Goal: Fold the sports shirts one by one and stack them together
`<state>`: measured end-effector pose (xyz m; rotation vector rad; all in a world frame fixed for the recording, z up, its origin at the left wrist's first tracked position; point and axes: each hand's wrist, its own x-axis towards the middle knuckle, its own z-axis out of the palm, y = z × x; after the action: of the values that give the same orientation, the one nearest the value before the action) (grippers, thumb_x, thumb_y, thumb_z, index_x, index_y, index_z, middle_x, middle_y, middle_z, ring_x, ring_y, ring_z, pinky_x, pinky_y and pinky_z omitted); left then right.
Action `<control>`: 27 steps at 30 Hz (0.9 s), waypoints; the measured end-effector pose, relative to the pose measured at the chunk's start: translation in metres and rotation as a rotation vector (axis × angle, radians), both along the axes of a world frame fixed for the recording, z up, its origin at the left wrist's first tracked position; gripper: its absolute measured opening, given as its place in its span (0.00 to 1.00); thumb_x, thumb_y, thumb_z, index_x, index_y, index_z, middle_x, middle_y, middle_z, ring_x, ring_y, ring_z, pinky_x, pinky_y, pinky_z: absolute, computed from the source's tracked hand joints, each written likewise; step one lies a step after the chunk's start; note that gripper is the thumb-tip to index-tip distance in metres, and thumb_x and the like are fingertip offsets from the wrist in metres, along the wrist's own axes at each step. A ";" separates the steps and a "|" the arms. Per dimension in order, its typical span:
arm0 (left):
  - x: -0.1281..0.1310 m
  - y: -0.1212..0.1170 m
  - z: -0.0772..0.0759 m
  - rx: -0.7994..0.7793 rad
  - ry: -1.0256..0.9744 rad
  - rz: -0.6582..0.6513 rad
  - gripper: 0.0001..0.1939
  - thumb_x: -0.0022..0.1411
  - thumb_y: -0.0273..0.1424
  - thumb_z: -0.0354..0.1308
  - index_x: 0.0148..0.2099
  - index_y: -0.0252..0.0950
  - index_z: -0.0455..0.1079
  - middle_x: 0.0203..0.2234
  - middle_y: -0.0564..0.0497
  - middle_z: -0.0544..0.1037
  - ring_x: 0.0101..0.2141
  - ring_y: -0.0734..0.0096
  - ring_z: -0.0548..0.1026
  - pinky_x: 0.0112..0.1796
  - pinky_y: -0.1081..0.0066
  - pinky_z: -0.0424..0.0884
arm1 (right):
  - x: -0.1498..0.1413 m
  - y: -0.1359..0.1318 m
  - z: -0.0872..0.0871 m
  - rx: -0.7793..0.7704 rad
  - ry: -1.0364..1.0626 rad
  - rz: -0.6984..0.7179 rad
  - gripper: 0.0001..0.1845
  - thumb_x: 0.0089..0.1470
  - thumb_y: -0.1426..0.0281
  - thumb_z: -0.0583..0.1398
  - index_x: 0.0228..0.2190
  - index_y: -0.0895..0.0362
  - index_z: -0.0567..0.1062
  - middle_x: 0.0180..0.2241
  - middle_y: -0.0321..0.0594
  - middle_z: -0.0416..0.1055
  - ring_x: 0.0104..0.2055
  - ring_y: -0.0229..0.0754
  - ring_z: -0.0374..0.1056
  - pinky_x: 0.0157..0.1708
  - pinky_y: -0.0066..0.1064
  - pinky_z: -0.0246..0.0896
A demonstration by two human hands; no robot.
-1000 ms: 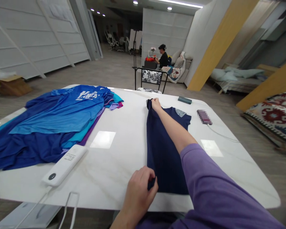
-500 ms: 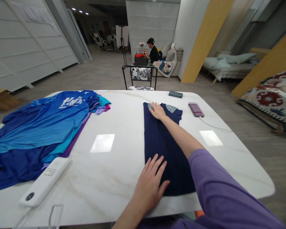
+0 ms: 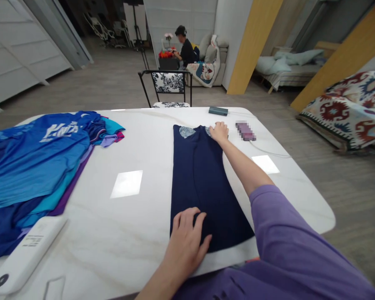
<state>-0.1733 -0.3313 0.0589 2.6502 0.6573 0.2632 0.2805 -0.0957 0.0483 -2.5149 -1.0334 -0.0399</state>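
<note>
A navy shirt [image 3: 200,179] lies lengthwise on the white table, folded narrow, with a pale patterned patch [image 3: 187,132] at its far end. My left hand [image 3: 187,235] rests on the shirt's near left part, palm down, fingers apart and slightly bent. At the far right corner, my right hand [image 3: 219,132] has its fingers curled over the shirt's shoulder and sleeve edge. That hand covers the sleeve and part of a second patterned patch.
On the left lies a pile of blue, teal and purple clothes [image 3: 56,154], with a white device [image 3: 28,254] before it. A dark green box [image 3: 218,111] and a blurred purple phone [image 3: 245,131] with a cable lie far right. Beyond stand a chair [image 3: 168,82] and a seated person [image 3: 186,50].
My right hand has moved from the shirt's far left corner to its far right one, where the sleeve stuck out. My left hand stays on the near part. The view has shifted.
</note>
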 end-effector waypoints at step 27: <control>0.119 -0.063 0.027 -0.237 0.186 -0.178 0.17 0.72 0.34 0.60 0.61 0.41 0.75 0.47 0.43 0.86 0.43 0.51 0.86 0.48 0.52 0.77 | 0.047 -0.048 0.014 -0.019 0.154 0.086 0.22 0.66 0.76 0.62 0.59 0.60 0.82 0.55 0.54 0.84 0.55 0.50 0.80 0.60 0.37 0.73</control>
<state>-0.0544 -0.3941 0.0863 2.4999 0.4706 -0.1068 0.3277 -0.1435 0.0620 -2.4441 -1.0816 0.1866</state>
